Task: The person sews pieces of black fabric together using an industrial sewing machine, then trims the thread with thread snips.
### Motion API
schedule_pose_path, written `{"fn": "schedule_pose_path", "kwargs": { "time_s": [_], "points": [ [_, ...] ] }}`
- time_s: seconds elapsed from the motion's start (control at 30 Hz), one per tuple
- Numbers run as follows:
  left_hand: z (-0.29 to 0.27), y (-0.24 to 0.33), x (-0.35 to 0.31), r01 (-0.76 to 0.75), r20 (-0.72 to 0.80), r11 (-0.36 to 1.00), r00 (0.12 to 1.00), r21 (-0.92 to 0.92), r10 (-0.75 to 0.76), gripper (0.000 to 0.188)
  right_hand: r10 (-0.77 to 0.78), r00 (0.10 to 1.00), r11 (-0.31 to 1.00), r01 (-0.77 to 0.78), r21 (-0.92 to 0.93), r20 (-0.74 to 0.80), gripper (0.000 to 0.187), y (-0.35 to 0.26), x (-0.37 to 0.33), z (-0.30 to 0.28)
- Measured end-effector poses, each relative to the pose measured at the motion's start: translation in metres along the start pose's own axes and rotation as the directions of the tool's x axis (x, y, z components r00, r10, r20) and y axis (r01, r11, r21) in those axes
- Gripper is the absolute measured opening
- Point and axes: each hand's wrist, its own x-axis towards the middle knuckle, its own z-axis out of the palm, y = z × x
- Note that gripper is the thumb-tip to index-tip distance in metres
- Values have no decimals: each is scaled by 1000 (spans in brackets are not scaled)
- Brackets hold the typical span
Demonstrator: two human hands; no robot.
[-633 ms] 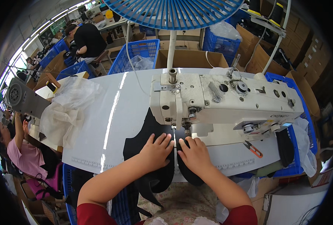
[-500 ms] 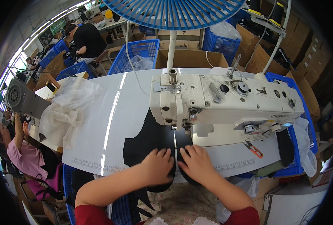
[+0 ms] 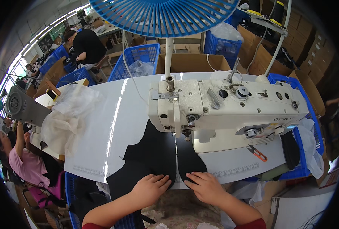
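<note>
A large black fabric piece (image 3: 146, 152) lies on the white sewing table, reaching from under the sewing machine's needle area (image 3: 177, 134) to the near edge. A narrower black part (image 3: 189, 162) lies to its right, with a thin pale line between the two. My left hand (image 3: 151, 189) rests flat on the near end of the larger piece, fingers stretched out. Across the line, my right hand (image 3: 205, 187) lies with fingers outstretched at the near end of the narrower part. Neither hand grasps anything visible. The white sewing machine (image 3: 226, 103) stands just beyond the hands.
Orange-handled thread snips (image 3: 258, 153) lie right of the fabric. A ruler strip (image 3: 236, 169) runs along the table's near side. Crumpled translucent plastic (image 3: 72, 114) sits at the left. A blue fan guard (image 3: 163, 17) hangs overhead. Blue crates (image 3: 144, 53) stand behind; two people work at left.
Both hands have come back toward me, and the black fabric has slid nearer with them. The larger piece now spreads farther left, and my fingers lie flatter. The view has shifted slightly.
</note>
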Motion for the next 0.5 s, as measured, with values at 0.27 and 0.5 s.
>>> {"fn": "schedule_pose_path", "kwargs": {
  "time_s": [0.27,0.5],
  "points": [
    [-13,9,5,31,30,997,999,69,-34,42,12,997,999,-15,-39,-79,32,-5,11,-3],
    [-9,2,16,35,12,991,999,127,-37,41,24,995,994,-34,-106,-101,31,-2,19,0]
  ]
}}
